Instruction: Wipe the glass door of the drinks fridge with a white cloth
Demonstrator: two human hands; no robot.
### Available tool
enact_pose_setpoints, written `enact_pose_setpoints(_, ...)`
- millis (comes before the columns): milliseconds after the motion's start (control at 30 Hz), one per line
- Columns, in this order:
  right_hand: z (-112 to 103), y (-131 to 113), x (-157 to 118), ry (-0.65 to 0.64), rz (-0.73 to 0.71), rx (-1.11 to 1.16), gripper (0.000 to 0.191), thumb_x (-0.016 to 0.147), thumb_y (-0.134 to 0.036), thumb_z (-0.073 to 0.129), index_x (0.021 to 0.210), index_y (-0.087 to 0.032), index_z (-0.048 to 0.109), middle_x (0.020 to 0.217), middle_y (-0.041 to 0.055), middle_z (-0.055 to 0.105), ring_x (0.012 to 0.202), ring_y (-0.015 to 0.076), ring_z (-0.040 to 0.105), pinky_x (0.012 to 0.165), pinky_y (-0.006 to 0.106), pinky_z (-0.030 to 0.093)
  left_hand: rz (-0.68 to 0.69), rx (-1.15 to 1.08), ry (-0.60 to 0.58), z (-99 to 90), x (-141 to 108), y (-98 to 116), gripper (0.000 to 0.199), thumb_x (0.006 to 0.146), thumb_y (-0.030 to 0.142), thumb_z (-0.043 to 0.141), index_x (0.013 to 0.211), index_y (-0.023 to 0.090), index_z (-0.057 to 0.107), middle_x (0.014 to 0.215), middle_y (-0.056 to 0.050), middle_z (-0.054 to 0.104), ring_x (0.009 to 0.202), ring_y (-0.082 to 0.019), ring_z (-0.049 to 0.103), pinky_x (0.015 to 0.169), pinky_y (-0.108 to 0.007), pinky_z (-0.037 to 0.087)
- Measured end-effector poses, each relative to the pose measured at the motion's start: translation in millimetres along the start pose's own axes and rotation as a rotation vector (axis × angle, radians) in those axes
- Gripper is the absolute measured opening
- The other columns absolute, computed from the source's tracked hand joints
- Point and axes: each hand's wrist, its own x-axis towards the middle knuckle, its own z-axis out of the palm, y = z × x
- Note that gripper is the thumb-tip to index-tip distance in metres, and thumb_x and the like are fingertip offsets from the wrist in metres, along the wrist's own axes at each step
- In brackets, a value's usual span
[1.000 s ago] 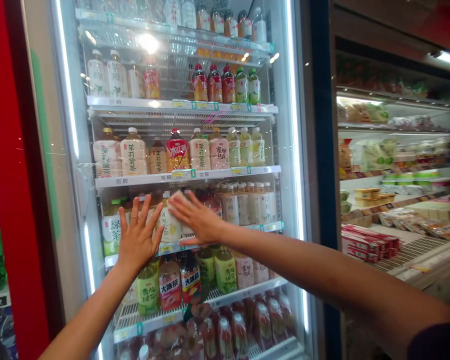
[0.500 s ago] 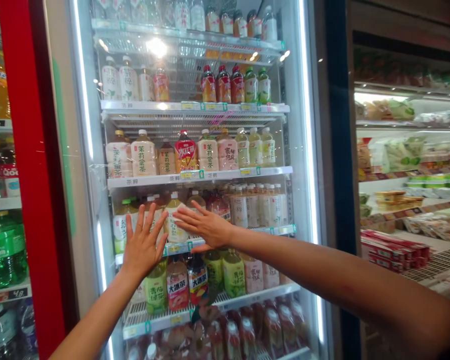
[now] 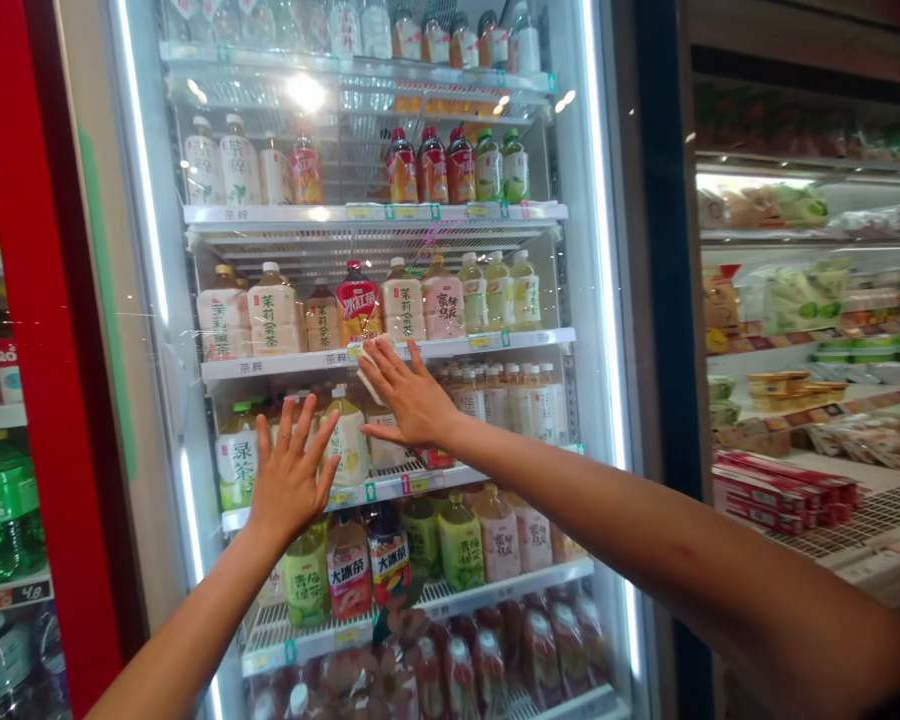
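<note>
Fingers: the left hand (image 3: 289,480) is open, its fingers (image 3: 292,430) spread and flat against the glass door (image 3: 195,300) of a drinks cooler; it grasps nothing. The right hand (image 3: 409,395) is also open, not clenched, with its fingers (image 3: 409,365) spread on the same glass.

Pale square: a pale square of cloth or paper (image 3: 371,368) sits at the right hand's fingertips, just beside the thumb-side finger and level with a shelf edge. Which it is, cannot be told.

Behind the left hand: a green tea bottle (image 3: 236,450) stands on the shelf, with pale yellow tea bottles (image 3: 347,440) just beside it.

Shelf above: milky tea bottles (image 3: 272,322) stand on a white wire shelf (image 3: 285,367), beside a red-labelled iced tea bottle (image 3: 358,310) holding dark liquid.

Shelf below: green and reddish tea bottles (image 3: 349,568) stand in rows.

Top shelf: red-capped bottles (image 3: 402,170) hold orange drink.

Left: a red door frame (image 3: 37,300) separates the next cooler, which holds green soda bottles (image 3: 0,510).

Right: an open chiller holds red-and-white boxes (image 3: 780,490) and plastic tubs (image 3: 776,390).
</note>
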Motion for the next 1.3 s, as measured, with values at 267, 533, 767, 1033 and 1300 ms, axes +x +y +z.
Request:
enact_pose_setpoints(267, 4, 42, -38, -0.053, -0.156, 0.043, 0.106, 0.092, -0.074, 0.046, 0.164, -0.010, 0.002, 0.171, 0.0175, 0.010, 0.160, 0.0346, 0.003, 0.127, 0.063, 0.000, 0.052, -0.004, 0.012, 9.4, 31, 19, 0.075, 0.097, 0.041, 0.054, 0.162, 0.035, 0.016, 0.172, -0.005, 0.013, 0.160, -0.028, 0.004, 0.129, -0.060, 0.000)
enact_pose_setpoints(533, 8, 44, -97, -0.121, -0.200, 0.055, 0.113, 0.088, -0.079, 0.048, 0.164, -0.008, 0.003, 0.171, 0.0164, 0.008, 0.160, 0.0330, -0.003, 0.128, 0.060, -0.005, 0.155, -0.043, 0.023, 22.2, 67, 60, 0.070, 0.098, 0.044, 0.052, 0.161, 0.032, 0.023, 0.171, -0.005, 0.016, 0.160, -0.027, 0.002, 0.129, -0.057, -0.003)
enact_pose_setpoints(767, -6, 101, -102, -0.020, 0.217, -0.045, 0.110, 0.093, -0.072, 0.048, 0.163, -0.006, -0.005, 0.170, 0.0221, 0.002, 0.159, 0.0358, -0.002, 0.126, 0.065, -0.003, 0.216, -0.043, 0.024, 38.3, 93, 87, 0.068, 0.098, 0.046, 0.051, 0.160, 0.030, 0.028, 0.171, -0.005, 0.016, 0.160, -0.028, 0.003, 0.129, -0.057, -0.004)
enact_pose_setpoints(1033, 7, 92, -162, -0.133, 0.021, 0.043, 0.108, 0.093, -0.078, 0.040, 0.163, -0.015, -0.014, 0.172, 0.0150, 0.006, 0.160, 0.0328, 0.002, 0.127, 0.064, 0.002, 0.291, -0.049, 0.005, 52.7, 116, 120, 0.067, 0.098, 0.047, 0.051, 0.159, 0.028, 0.031, 0.170, -0.005, 0.019, 0.160, -0.026, 0.001, 0.130, -0.055, -0.005)
enact_pose_setpoints(1300, 8, 102, -152, -0.014, 0.337, -0.002, 0.117, 0.091, -0.078, 0.043, 0.160, -0.008, -0.021, 0.171, 0.0215, -0.004, 0.159, 0.0360, -0.008, 0.127, 0.065, 0.002, 0.302, -0.015, -0.001, 72.0, 123, 130, 0.067, 0.098, 0.048, 0.051, 0.159, 0.028, 0.030, 0.170, -0.005, 0.018, 0.160, -0.027, 0.002, 0.130, -0.056, -0.004)
